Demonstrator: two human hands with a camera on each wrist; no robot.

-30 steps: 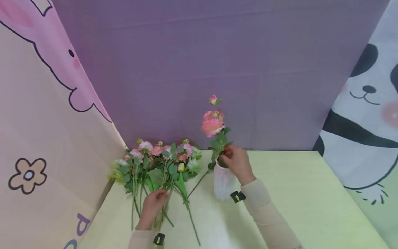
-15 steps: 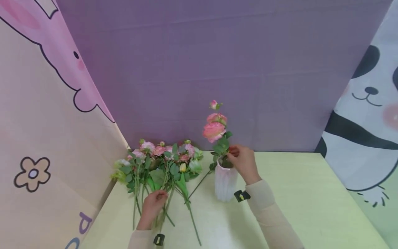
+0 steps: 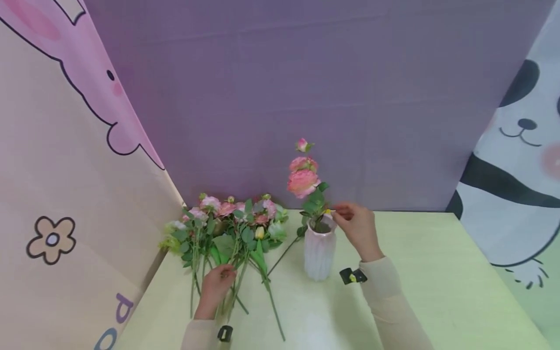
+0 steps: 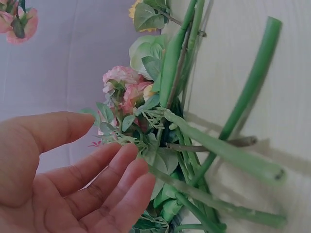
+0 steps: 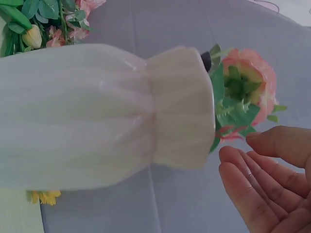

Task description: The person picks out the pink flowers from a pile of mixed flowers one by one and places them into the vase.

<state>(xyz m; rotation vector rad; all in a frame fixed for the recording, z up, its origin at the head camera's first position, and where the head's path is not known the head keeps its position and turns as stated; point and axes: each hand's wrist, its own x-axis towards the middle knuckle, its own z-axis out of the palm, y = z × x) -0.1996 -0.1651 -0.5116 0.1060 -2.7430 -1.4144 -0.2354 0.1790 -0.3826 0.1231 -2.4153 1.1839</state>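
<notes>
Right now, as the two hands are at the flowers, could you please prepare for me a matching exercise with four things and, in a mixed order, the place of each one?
Things
1. Vase
2. Yellow bud
3. Left hand
4. Right hand

Places
A. Next to the lying stems
B. Beside the upper end of the vase
C. Among the lying pink flowers
D. Upright on the table

Right pairs: 1-D, 2-C, 3-A, 4-B

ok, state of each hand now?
Left hand: open, holding nothing, near the flower stems.
Right hand: open, holding nothing, near the mouth of the vase.
</notes>
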